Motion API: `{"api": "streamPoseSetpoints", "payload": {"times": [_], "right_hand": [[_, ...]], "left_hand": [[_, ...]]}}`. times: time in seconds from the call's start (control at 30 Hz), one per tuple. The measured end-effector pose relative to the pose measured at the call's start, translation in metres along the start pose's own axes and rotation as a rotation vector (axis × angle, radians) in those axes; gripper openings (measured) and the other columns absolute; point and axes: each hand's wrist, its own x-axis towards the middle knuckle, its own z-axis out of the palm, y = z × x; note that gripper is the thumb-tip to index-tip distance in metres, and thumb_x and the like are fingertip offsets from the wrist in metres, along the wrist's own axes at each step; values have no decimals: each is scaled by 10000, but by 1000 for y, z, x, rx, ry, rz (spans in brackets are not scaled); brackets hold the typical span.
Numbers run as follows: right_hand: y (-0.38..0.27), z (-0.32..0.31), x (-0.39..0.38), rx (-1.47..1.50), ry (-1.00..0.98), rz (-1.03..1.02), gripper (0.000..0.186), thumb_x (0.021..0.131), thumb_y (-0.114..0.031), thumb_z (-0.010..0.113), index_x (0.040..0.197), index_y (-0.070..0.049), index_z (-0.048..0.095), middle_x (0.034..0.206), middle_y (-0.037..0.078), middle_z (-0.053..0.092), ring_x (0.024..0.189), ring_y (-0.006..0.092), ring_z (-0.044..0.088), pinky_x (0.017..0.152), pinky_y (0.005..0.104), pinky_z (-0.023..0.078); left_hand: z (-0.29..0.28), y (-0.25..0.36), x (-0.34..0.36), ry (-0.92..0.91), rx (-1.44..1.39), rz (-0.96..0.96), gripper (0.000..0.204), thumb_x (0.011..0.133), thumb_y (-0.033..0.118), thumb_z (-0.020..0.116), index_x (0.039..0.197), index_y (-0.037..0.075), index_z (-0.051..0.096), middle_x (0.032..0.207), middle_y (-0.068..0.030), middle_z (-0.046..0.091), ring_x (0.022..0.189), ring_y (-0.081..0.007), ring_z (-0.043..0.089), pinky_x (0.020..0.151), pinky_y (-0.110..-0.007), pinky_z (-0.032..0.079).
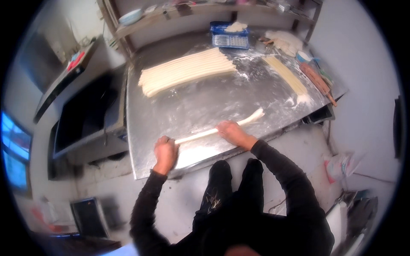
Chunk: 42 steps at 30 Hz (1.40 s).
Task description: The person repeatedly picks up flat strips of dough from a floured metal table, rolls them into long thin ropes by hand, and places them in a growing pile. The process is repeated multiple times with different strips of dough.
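Observation:
A long rope of pale dough (197,136) lies across the front of the metal table, low at the left and rising to the right. My left hand (165,150) is closed round its left end. Further along, my right hand (232,133) is curled over the rope, and a slightly forked tail of dough sticks out to the right beyond it. Behind them, several dough strips (185,70) lie side by side in a wide block. A flat, narrow dough strip (287,77) lies by itself toward the right.
Flour dusts the metal table (192,100). At its right edge lies a wooden rolling pin (316,81). A blue scale (229,40) stands at the back, with a dough mass (285,42) to its right. A shelf (158,22) runs above. A black-topped unit (85,111) adjoins on the left.

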Motion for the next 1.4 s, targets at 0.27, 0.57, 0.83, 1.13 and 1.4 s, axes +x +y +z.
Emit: {"api": "streamPoseSetpoints", "payload": {"times": [0.27, 0.57, 0.83, 1.13, 1.4], "right_hand": [[29, -2, -23, 86, 104, -1, 296, 938, -199, 673, 1183, -33, 693, 1104, 154, 700, 1045, 359, 665, 929, 467, 534], [133, -113, -102, -49, -92, 305, 309, 901, -244, 724, 1136, -43, 720, 1064, 148, 661, 1024, 357, 655, 894, 470, 525], [142, -127, -97, -134, -200, 296, 271, 859, -199, 755, 1067, -24, 754, 1095, 181, 656, 1026, 382, 665, 892, 484, 532], [149, -121, -81, -228, -270, 250, 119, 793, -73, 686, 810, 37, 727, 909, 262, 704, 921, 449, 688, 810, 531, 543], [157, -121, -82, -283, -297, 188, 172, 825, -90, 629, 765, 46, 714, 835, 279, 696, 860, 456, 689, 790, 532, 542]], "left_hand": [[68, 81, 47, 38, -204, 126, 227, 817, 127, 786, 1027, 54, 741, 911, -146, 631, 898, -379, 614, 782, -483, 505], [85, 113, 61, -17, -177, 92, 243, 797, 164, 812, 1014, 64, 768, 910, -157, 644, 915, -375, 623, 792, -476, 515], [195, 222, 136, -81, -232, 165, 205, 796, 195, 808, 968, 93, 764, 975, -143, 660, 986, -375, 630, 813, -493, 524], [223, 264, 158, -67, -343, 193, 219, 792, 186, 809, 933, 32, 745, 994, -175, 660, 1003, -397, 639, 833, -498, 530], [199, 214, 127, 78, -349, 303, 240, 833, 181, 761, 1035, 52, 744, 1014, -158, 649, 1016, -376, 634, 842, -493, 530]]}}
